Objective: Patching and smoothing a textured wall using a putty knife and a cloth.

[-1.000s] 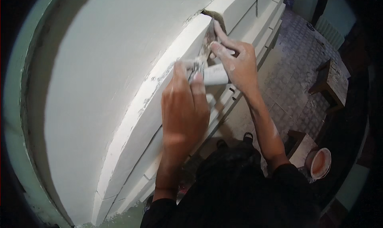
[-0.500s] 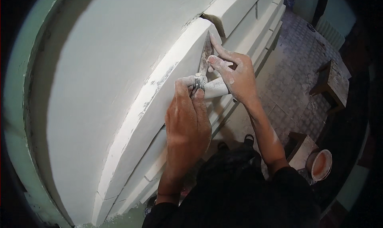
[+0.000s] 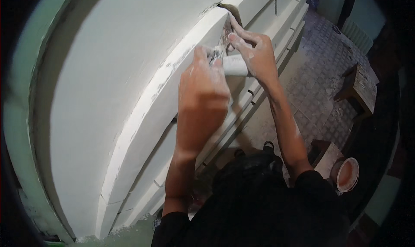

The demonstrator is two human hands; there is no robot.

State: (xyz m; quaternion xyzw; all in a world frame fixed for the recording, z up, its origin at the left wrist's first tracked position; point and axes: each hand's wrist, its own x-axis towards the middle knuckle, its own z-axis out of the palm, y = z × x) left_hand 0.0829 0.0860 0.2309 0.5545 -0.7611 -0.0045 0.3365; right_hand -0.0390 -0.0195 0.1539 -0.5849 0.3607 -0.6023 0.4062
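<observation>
My left hand [image 3: 201, 87] is closed round the handle of a small pointed trowel [image 3: 225, 34], its metal blade smeared with white. The blade lies along the end of a curved white moulding [image 3: 160, 80], its tip near a dark gap [image 3: 233, 12]. My right hand [image 3: 259, 54] pinches the blade, with the index finger stretched up toward the tip and the thumb pressed on it. White powder coats the fingers of both hands. Between the hands sits a short white cylinder [image 3: 235, 65]; which hand holds it, if either, I cannot tell.
A smooth pale panel [image 3: 99, 74] fills the left, edged by a green border [image 3: 19, 104]. Stepped mouldings [image 3: 276, 35] run beyond the right hand. On the tiled floor [image 3: 302, 82] stand a wooden stool [image 3: 361, 89] and a bucket [image 3: 347, 175] beside a box-like block [image 3: 326, 160].
Both hands, the trowel and the white cylinder have moved up in the view. The moulding has shifted up slightly too, but less than the hands.
</observation>
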